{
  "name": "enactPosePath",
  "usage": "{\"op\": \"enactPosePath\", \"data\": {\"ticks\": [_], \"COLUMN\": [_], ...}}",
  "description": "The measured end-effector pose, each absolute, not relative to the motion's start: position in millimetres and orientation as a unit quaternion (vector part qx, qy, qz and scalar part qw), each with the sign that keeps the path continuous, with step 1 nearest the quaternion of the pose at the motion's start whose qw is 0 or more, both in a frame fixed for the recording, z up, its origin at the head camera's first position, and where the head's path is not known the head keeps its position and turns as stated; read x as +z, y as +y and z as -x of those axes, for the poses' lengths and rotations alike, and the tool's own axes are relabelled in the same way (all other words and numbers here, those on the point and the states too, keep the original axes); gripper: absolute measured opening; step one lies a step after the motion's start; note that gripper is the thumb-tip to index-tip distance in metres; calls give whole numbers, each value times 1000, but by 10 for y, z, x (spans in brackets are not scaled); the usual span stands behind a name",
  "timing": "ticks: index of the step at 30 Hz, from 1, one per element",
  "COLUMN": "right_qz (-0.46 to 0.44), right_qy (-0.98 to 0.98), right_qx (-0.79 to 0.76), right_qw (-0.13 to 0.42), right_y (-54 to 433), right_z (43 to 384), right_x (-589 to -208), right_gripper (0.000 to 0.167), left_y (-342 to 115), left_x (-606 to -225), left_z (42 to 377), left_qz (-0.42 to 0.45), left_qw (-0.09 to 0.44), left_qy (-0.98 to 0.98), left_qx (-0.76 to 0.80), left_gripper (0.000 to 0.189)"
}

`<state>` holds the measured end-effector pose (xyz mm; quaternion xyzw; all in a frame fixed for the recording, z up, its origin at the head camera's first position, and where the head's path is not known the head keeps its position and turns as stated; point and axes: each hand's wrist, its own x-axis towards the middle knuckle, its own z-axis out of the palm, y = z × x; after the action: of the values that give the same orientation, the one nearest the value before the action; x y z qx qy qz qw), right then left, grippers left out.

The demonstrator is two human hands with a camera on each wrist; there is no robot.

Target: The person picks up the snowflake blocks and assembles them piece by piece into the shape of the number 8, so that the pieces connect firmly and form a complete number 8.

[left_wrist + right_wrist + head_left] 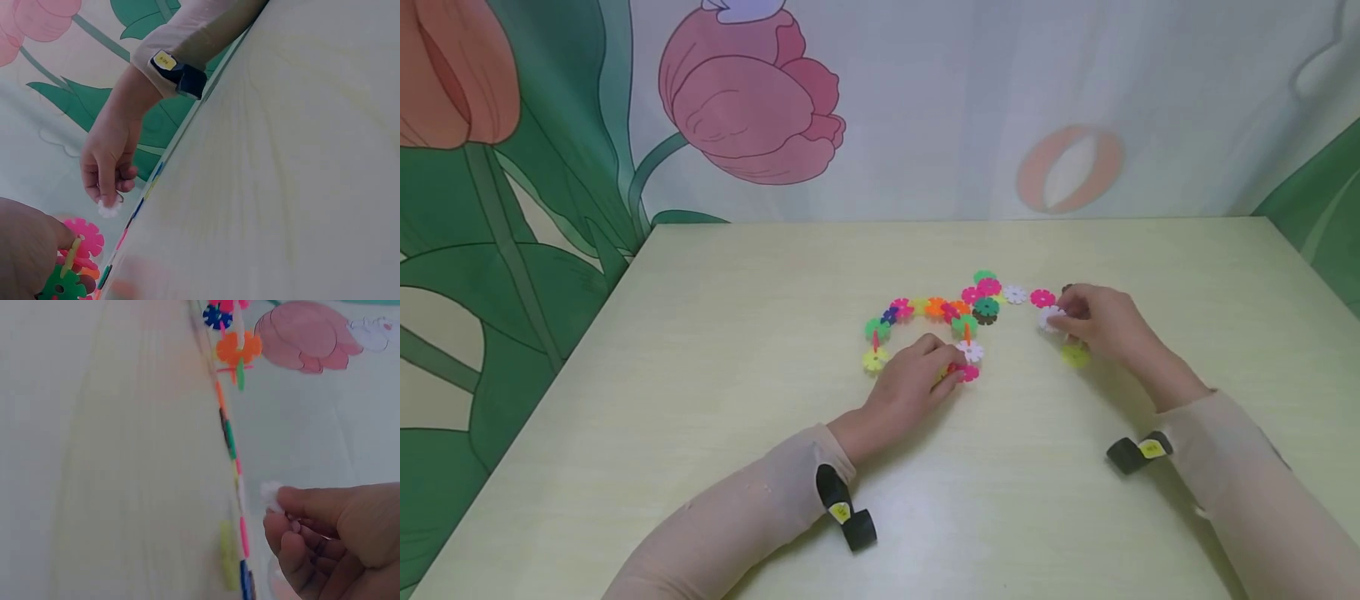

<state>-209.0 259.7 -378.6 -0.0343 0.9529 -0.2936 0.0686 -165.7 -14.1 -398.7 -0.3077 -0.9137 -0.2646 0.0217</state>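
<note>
Small plastic flower-shaped discs are joined into a colourful ring (920, 307) on the table in the head view. My left hand (910, 387) grips the ring's near right side, beside a pink disc (972, 373) and a white disc (973, 350). The hand hides part of the ring's near edge. To the right, my right hand (1105, 325) pinches a white flower-shaped disc (1049, 317) between thumb and fingers. That white disc (270, 492) shows at the fingertips in the right wrist view. In the left wrist view a green disc (61, 286) is close to the left fingers.
Loose discs lie between and around the hands: a dark green one (986, 306), a white one (1015, 294), a pink one (1042, 297) and a yellow one (1076, 357). The pale table (760, 317) ends at a curtain (925, 108) printed with flowers.
</note>
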Motion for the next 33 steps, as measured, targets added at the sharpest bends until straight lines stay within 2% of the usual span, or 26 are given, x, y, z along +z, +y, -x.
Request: {"op": "enactPosePath", "data": {"ticks": [10,19,33], "right_qz": [87,129,106], "right_qy": [900,854,811], "right_qx": [-407,-461,-532], "right_qw": [131,204,219], "right_y": [2352,2082,1978], "right_z": [1857,1740,1669], "right_x": [-3688,-3759,-3830], "right_gripper": [25,21,21], "left_y": [-157,-163,-152], "left_x": [-3999,-4004,-4032], "left_z": [1674,1664,1659], "left_qz": [312,307,309], "left_qw": [43,50,66], "left_qy": [-910,-909,-902], "left_qx": [-269,-279,-294], "left_gripper": [16,16,16]}}
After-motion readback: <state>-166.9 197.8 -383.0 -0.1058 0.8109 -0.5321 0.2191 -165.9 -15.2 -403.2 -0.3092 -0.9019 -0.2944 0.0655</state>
